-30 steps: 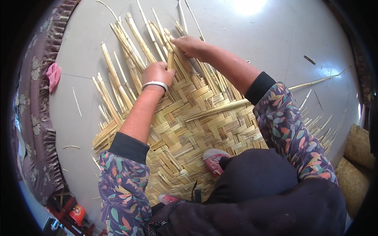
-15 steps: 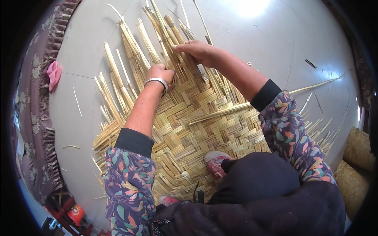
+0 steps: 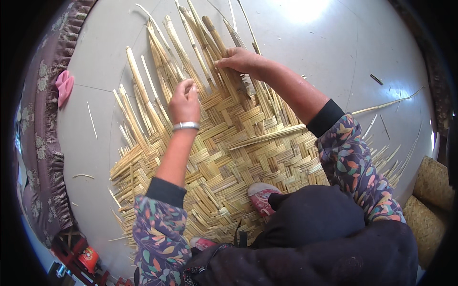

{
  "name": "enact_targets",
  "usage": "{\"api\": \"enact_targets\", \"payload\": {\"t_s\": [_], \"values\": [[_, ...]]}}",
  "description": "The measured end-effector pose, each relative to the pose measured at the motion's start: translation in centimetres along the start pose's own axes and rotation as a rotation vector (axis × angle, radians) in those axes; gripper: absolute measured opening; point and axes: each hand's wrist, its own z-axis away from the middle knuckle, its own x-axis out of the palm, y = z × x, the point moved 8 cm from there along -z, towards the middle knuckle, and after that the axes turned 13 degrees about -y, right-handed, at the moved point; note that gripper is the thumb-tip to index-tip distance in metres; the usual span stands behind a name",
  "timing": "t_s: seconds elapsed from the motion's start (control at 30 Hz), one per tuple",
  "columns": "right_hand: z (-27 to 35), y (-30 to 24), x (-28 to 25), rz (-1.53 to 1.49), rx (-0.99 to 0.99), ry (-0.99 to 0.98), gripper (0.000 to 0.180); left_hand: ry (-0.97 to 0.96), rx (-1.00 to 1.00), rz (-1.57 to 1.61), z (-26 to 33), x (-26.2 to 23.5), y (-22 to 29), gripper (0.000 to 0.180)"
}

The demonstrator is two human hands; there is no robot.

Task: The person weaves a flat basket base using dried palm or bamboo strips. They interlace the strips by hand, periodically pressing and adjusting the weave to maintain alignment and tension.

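Observation:
A half-woven bamboo mat (image 3: pixel 248 152) lies flat on the pale floor under me. Long loose bamboo strips (image 3: pixel 164 62) fan out from its far edge. My left hand (image 3: pixel 183 102), with a silver bangle at the wrist, pinches a thin strip near the left of that fan. My right hand (image 3: pixel 241 59) reaches farther out and closes its fingers over a bundle of strips (image 3: pixel 212 35) at the mat's far edge. My pink shoe (image 3: pixel 261 196) rests on the woven part.
A patterned purple cloth (image 3: pixel 40 143) runs along the left. A pink object (image 3: pixel 63 86) lies beside it. Woven baskets (image 3: pixel 431 195) stand at the right. Stray bamboo slivers (image 3: pixel 386 104) lie on the floor. A red object (image 3: pixel 86 257) sits at lower left.
Both hands have shifted along the far edge among the strips. The left hand has lifted off the weave and taken a single strip. The view has tilted slightly.

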Motion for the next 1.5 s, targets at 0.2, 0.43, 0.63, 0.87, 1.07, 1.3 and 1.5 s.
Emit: {"api": "enact_targets", "payload": {"t_s": [0.2,0.43,0.63,0.87,1.07,1.3,1.5], "values": [[0.2,-0.1,0.6,0.104,0.114,-0.027,0.037,0.01,0.323,-0.836,6.0,3.2,-1.3,0.058],[1.1,1.2,1.3,0.127,0.196,-0.041,0.04,-0.118,0.248,-0.949,5.8,5.5,-3.0,0.062],[2.9,-1.0,2.4,0.315,0.062,0.098,0.043,-0.175,0.18,-0.991,5.7,5.9,-3.4,0.062],[5.6,-2.2,3.5,0.913,-0.228,0.569,0.049,-0.173,0.261,-0.936,7.5,5.5,-2.5,0.053],[3.6,-2.6,8.1,0.603,-0.223,0.182,0.046,0.116,0.296,-0.804,7.7,-1.4,-2.0,0.031],[-3.6,-2.6,9.5,0.47,-0.11,0.044,0.052,-0.009,-0.062,-0.18,0.9,-6.4,-4.6,0.033],[-5.8,-1.9,10.0,0.104,0.142,-0.143,0.051,-0.066,-0.28,-0.465,-3.1,-7.3,-6.4,0.052]]}}
